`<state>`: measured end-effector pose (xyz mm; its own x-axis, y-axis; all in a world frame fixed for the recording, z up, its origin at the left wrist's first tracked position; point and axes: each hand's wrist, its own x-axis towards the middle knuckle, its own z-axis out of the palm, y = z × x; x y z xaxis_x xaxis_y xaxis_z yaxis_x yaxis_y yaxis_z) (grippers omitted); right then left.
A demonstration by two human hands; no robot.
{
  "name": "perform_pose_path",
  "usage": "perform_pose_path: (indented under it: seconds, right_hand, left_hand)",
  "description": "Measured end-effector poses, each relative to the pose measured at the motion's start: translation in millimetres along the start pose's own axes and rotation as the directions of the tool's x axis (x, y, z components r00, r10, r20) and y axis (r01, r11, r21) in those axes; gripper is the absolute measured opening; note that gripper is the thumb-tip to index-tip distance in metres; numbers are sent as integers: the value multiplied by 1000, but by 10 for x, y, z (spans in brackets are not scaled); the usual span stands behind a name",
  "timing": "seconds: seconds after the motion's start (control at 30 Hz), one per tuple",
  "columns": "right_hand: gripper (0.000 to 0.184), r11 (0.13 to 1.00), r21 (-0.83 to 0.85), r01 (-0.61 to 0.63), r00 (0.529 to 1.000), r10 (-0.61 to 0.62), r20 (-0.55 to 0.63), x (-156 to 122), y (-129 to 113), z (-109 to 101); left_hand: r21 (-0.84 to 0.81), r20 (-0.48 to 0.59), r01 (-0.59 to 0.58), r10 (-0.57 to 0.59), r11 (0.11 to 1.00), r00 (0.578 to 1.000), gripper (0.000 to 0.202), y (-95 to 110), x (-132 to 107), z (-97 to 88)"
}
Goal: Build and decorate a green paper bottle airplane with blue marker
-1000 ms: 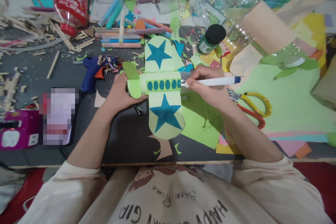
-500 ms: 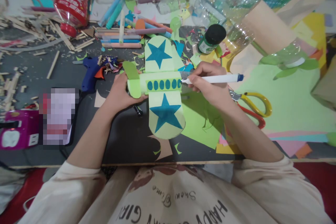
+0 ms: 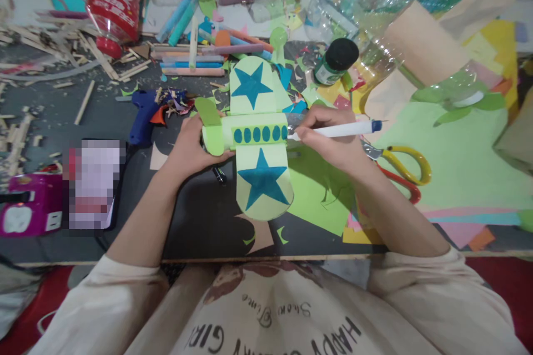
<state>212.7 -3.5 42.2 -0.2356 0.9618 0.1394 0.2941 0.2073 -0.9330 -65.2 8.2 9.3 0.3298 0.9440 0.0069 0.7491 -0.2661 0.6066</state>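
Note:
A pale green paper airplane model is held over the table, with a blue star on each wing and a row of several blue ovals along its body. My left hand is closed around its tail end, the fingers partly hidden behind it. In my right hand is a white marker with a dark blue end. Its tip is at the last oval on the right, which is filled with blue. Beyond the ovals, the clear end of the body is partly covered by my right hand.
Left of the model lie a blue glue gun, a phone and a purple device. Scissors rest beside my right forearm. Several markers, a black-capped jar, a red-labelled bottle and paper sheets lie around.
The last oval has gone from partly filled to fully blue. My right hand and the marker have shifted slightly down, with the marker tilted a little differently. The left hand keeps still.

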Motion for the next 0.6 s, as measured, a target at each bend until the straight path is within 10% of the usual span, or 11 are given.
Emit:
perform_pose_path:
  seconds: [0.6]
  right_hand:
    - [23,988,132,-79,991,92,-95,38,-11,-31]
  left_hand:
    - [-54,-38,-59,57,997,998,64,-59,5,15]
